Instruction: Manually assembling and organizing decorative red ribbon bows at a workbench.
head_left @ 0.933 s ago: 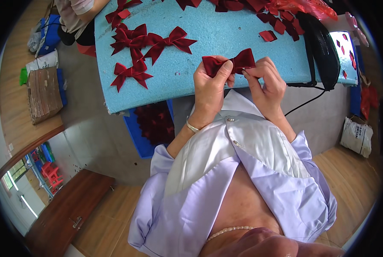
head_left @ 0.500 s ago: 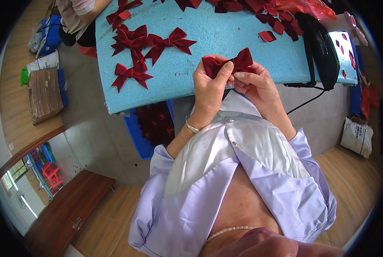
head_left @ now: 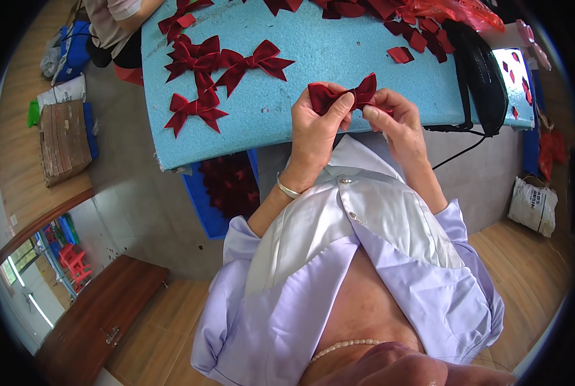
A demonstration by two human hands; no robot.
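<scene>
A dark red velvet bow (head_left: pixel 364 89) is held up at the near edge of a pale blue speckled tabletop (head_left: pixel 326 51), in front of the wearer's body. The likely trouble is at its gathered middle: if the left thumb eased off, the folds could slip and the loops sit unevenly, and a hard tug from the right side could twist the bow or crease its velvet. The left hand (head_left: pixel 312 125) pinches the bow, thumb pressed across the front near the centre, fingers behind, wrist angled up and inward. The right hand (head_left: pixel 400 122) is close beside it, thumb and fingers bent together at the bow's right loop; whether they grip any fabric cannot be made out. Both forearms rise from below, elbows bent. Other red bows (head_left: pixel 254 62) lie to the left, and small red fabric pieces (head_left: pixel 400 55) to the right.
</scene>
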